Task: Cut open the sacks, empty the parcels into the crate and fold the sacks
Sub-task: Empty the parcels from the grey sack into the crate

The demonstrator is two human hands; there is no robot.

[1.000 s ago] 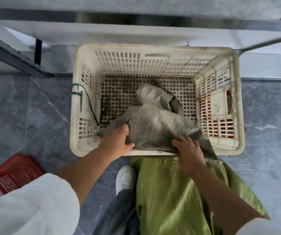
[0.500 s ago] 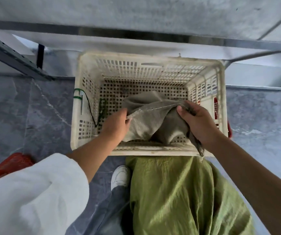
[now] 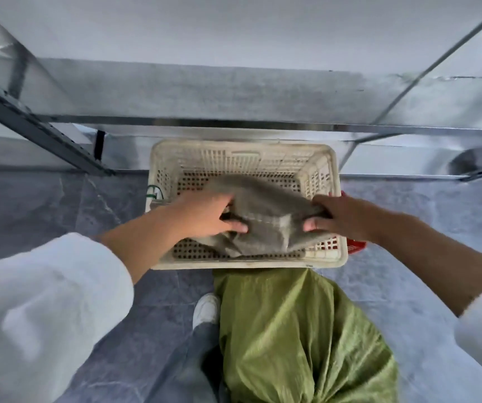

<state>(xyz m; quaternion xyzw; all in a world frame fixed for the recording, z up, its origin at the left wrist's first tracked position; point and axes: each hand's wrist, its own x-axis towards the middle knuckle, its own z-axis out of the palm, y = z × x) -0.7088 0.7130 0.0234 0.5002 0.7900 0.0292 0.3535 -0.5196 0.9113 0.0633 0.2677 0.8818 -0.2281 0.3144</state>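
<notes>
Over the crate [image 3: 234, 152] at centre frame, left hand [image 3: 204, 213] and right hand [image 3: 338, 216] each gripped the grey sack [image 3: 268, 216], fingertips hidden in blurred folds; they had spread wider apart than before.

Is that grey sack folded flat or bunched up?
Bunched up: grey sack sags creased over the crate, gripped by left hand and right hand.

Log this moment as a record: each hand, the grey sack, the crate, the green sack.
left hand: grips grey sack at its left end
right hand: grips its right end
grey sack: limp, bunched between both hands, sagging into the crate
crate: white, perforated, before a metal shelf
green sack: crumpled, nearer than the crate
</notes>
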